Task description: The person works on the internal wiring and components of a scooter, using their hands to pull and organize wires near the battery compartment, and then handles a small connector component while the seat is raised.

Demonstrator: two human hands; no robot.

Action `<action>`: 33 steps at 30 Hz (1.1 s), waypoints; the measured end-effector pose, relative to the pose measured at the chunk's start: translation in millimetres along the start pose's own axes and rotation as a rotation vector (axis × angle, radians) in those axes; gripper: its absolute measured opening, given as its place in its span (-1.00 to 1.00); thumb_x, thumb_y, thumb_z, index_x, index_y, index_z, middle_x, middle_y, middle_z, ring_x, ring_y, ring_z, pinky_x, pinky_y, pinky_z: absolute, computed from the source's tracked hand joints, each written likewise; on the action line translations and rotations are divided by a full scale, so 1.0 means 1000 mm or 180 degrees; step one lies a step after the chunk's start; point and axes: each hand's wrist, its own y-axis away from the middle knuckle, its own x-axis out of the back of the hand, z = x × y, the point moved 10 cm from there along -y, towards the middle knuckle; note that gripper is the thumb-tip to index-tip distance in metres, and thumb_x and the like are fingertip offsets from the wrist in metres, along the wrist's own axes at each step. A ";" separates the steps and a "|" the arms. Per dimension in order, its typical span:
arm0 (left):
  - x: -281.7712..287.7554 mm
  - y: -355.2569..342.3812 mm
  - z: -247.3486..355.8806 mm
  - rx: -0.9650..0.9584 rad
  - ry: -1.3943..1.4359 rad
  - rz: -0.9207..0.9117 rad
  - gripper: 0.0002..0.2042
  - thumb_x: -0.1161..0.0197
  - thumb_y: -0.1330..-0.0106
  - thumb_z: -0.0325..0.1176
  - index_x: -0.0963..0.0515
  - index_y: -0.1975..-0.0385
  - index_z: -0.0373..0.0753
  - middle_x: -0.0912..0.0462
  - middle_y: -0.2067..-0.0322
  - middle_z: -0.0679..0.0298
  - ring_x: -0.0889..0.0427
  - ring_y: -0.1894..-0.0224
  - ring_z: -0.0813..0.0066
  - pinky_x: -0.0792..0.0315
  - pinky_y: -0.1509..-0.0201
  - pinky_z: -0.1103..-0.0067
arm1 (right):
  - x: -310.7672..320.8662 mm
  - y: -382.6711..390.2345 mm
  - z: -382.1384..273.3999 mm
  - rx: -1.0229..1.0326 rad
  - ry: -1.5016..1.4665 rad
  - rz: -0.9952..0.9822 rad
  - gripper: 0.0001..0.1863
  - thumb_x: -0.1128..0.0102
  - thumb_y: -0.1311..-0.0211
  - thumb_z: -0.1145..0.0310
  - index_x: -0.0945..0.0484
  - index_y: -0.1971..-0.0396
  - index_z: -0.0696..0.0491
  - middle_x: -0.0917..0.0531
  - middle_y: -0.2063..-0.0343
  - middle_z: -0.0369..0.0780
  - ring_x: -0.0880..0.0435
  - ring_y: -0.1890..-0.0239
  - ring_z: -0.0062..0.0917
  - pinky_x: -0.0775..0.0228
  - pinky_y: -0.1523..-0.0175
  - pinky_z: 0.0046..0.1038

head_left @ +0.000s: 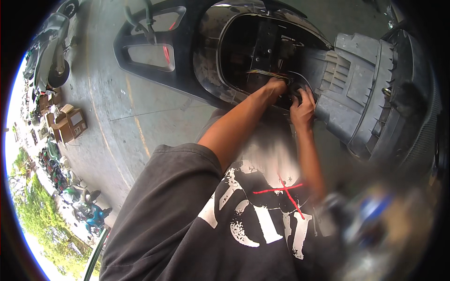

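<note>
Both hands reach into the open body of a scooter [206, 70], at the near edge of its dark seat compartment [239, 47]. My left hand [276, 87] is closed, its fingers curled down and partly hidden, right beside a bundle of thin coloured wires [265, 72]. Close to its right, my right hand [303, 104] has its thumb and fingers bent around a dark part; what it grips is too dark to name. Between the two hands, a black cable [298, 75] curves up and over toward the right.
A grey plastic seat underside [354, 77] with ribs stands tipped open on the right. The black rear rack [123, 51] juts out to the left. Cardboard boxes [68, 122] and parked scooters [84, 201] are at the far left on the grey floor [112, 103].
</note>
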 end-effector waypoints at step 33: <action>0.015 0.093 0.110 -0.0146 -0.1748 0.1028 -0.62 -0.12 -0.05 -0.49 -0.53 0.07 -0.32 -0.60 0.12 -0.10 -0.55 -0.04 0.02 -0.42 -0.13 0.36 | -0.053 -0.043 0.046 -0.0185 -0.0119 -0.0081 -0.70 -0.04 0.05 0.56 -0.58 0.24 0.24 -0.60 0.31 0.09 -0.58 0.21 0.01 -0.42 0.07 -0.15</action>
